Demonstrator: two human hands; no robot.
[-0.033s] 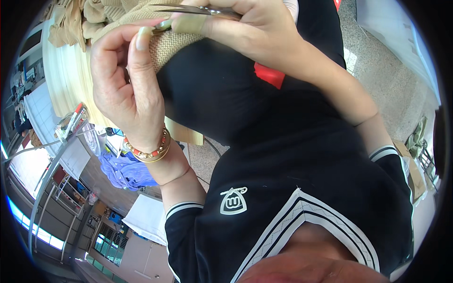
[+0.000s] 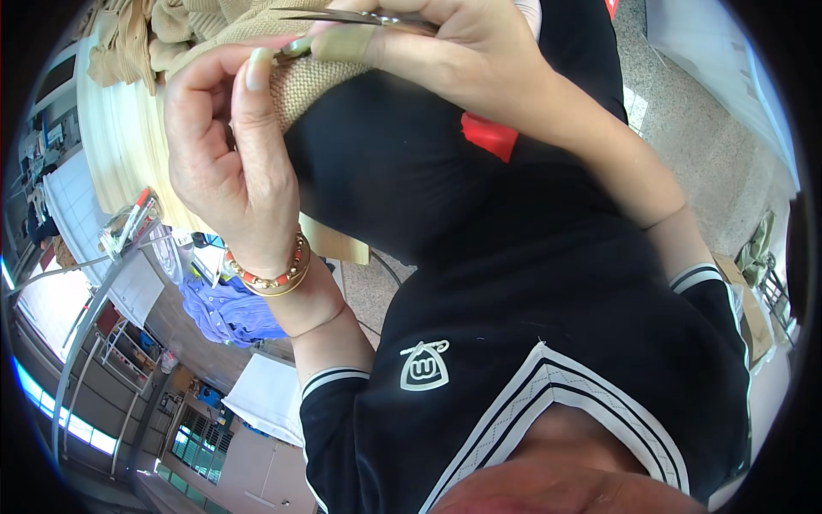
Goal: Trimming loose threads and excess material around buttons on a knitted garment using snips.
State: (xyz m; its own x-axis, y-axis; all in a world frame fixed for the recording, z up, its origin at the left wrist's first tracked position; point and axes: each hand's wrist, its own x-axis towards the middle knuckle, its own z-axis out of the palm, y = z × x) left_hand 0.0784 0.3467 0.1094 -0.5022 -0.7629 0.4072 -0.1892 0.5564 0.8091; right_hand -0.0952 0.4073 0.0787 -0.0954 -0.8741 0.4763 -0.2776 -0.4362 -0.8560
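Observation:
My left hand (image 2: 231, 146), with beaded and gold bracelets at its wrist, is raised at the upper left. Its thumb and forefinger pinch a small shiny button-like piece (image 2: 297, 47), partly covered by the fingertips. Behind it hangs a tan knitted garment (image 2: 301, 88), spread over the dark cloth on my lap. My right hand (image 2: 454, 56) holds a pair of scissors (image 2: 330, 15), the thin blades pointing left above the pinched spot. A tan strip of tape wraps its thumb, whose tip meets the small piece. The scissors' handles are mostly hidden in the palm.
More tan knitwear (image 2: 128, 43) lies heaped on a pale wooden table (image 2: 116, 141) at the upper left. Below is a purple-blue garment (image 2: 227, 308) beside a curved metal rail (image 2: 94, 300). A red patch (image 2: 489, 137) shows on my lap. A cardboard box (image 2: 749, 313) stands at the right.

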